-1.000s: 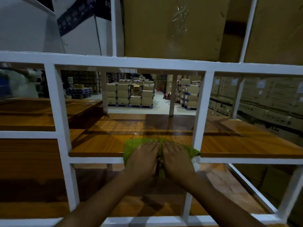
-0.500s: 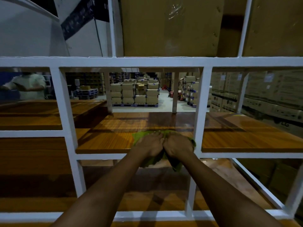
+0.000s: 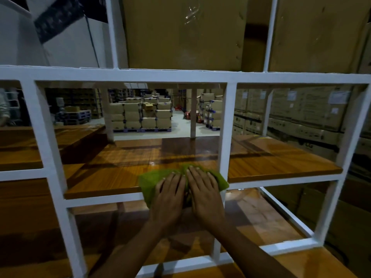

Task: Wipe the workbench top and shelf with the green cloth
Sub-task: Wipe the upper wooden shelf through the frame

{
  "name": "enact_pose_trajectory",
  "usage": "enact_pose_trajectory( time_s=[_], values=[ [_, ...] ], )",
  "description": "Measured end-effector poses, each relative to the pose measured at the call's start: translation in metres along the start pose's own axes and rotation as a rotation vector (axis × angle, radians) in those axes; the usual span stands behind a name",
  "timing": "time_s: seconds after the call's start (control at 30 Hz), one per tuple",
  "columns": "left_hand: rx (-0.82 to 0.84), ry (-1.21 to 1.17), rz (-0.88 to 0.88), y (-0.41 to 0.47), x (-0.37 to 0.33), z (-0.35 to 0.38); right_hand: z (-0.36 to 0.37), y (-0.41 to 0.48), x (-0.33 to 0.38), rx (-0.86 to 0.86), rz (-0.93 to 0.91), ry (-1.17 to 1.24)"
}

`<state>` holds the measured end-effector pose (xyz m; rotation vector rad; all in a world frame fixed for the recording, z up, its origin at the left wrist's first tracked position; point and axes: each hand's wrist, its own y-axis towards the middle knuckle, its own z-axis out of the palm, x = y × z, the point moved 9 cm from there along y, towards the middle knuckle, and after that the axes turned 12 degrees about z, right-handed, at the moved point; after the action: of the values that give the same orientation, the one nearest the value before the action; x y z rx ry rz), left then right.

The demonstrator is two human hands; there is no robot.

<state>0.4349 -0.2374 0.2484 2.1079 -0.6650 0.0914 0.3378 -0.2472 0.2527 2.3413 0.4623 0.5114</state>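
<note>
- A white metal frame (image 3: 43, 137) stands at the left, and its posts and rails divide the view into bays.
- A glossy wooden shelf (image 3: 104, 177) fills the middle bay and runs on into the bay to the right.
- Beyond the shelf, well away across a pale floor, cardboard boxes (image 3: 140, 117) are stacked on pallets.
- The green cloth (image 3: 148, 182) lies on the front edge of the shelf, and its near side hangs over the white front rail.
- The left hand (image 3: 169, 199) lies flat on the cloth, fingers straight and close together, pressing down and gripping nothing.
- The right hand (image 3: 204, 195) lies just beside it, the two touching along their inner edges. It is also spread flat on the cloth with straight fingers.
- A white upright (image 3: 225, 137) stands just right of the right hand, and the cloth's right corner reaches it.
- Under the shelf, the wooden counter (image 3: 265, 215) shows through the frame.
- At the far right, large printed cartons (image 3: 305, 111) are stacked behind the frame.
</note>
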Motion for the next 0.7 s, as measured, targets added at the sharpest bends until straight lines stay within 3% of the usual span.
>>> enact_pose_trajectory(
  time_s=[0.3,0.5,0.7],
  values=[
    [-0.045,0.177,0.242,0.008,-0.044,0.029,0.016,-0.036,-0.057,-0.202,0.078,-0.164],
    [-0.068,0.223,0.277,0.034,-0.082,0.043,0.006,-0.038,-0.096,-0.366,0.113,-0.208],
    [0.001,0.231,0.275,0.044,-0.106,0.062,-0.008,-0.038,-0.132,-0.370,0.062,-0.177]
  ],
)
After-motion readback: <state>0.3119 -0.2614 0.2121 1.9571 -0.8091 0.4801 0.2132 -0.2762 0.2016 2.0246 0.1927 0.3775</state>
